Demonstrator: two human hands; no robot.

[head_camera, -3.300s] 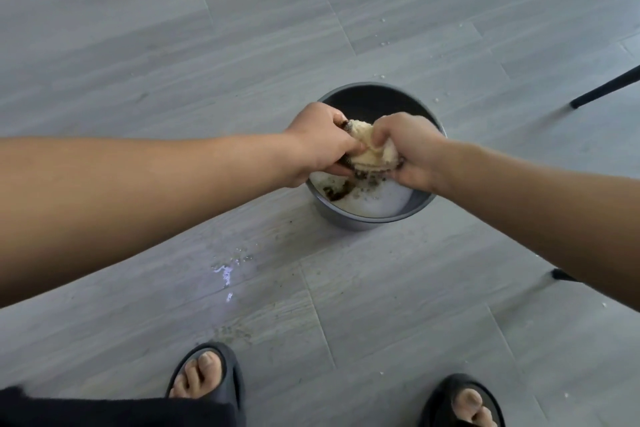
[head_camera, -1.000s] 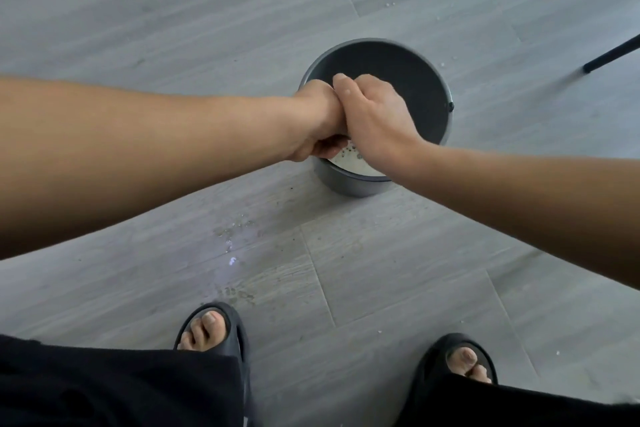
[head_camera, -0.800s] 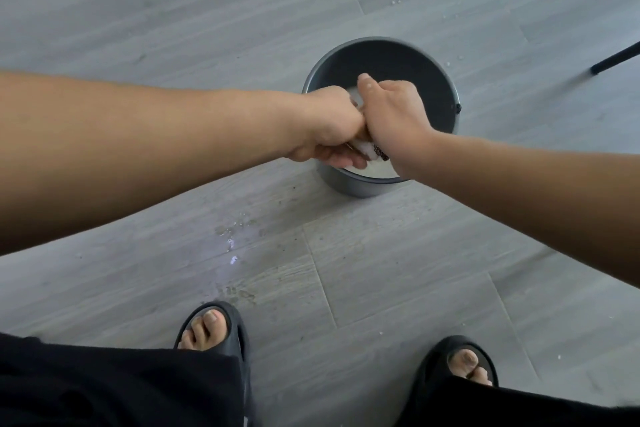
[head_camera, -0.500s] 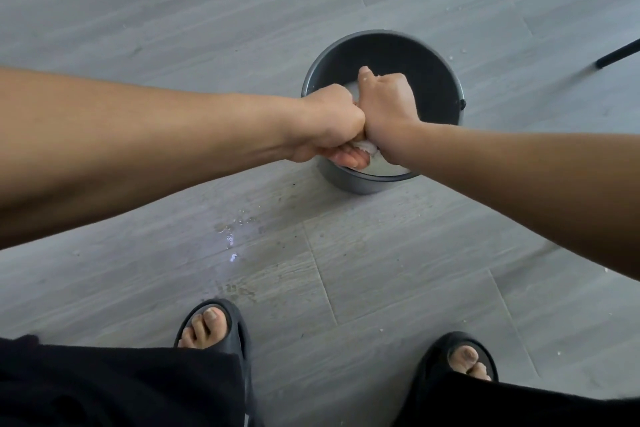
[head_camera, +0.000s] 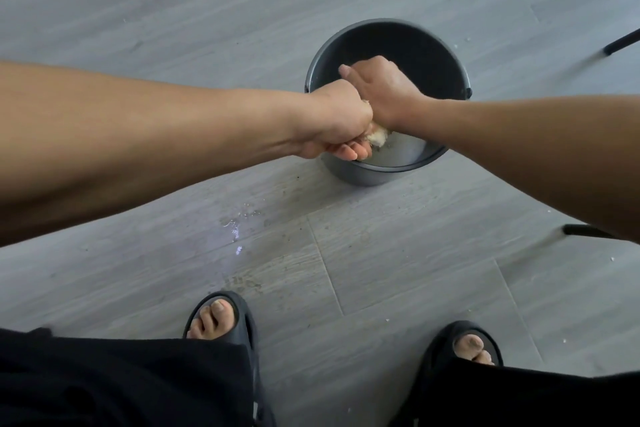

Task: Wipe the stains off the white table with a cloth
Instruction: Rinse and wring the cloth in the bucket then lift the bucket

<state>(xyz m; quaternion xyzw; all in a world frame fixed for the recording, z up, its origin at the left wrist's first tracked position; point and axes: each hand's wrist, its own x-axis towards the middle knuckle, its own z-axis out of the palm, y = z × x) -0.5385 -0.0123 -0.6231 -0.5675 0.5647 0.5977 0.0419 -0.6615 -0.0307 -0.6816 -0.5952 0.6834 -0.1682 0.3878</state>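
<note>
Both hands are clamped on the cloth (head_camera: 377,139) above the bucket (head_camera: 363,176), which sits at 1 o'clock from the feet. The left hand (head_camera: 337,121) grips the near end with its fingers curled under, and the right hand (head_camera: 381,94) is fisted round the far end. The two fists touch, so only a pale wad shows beneath them, at about 7 o'clock of the bucket's mouth. This looks like wringing. To do it well, twist the fists in opposite directions and hold them over the bucket's mouth, so that dirty water falls inside and not onto the floor (head_camera: 138,10), where a wet patch (head_camera: 235,229) glints at 8 o'clock from the bucket. Squeeze until dripping stops; a merely damp cloth should lift stains without smearing. The white table is out of view.
</note>
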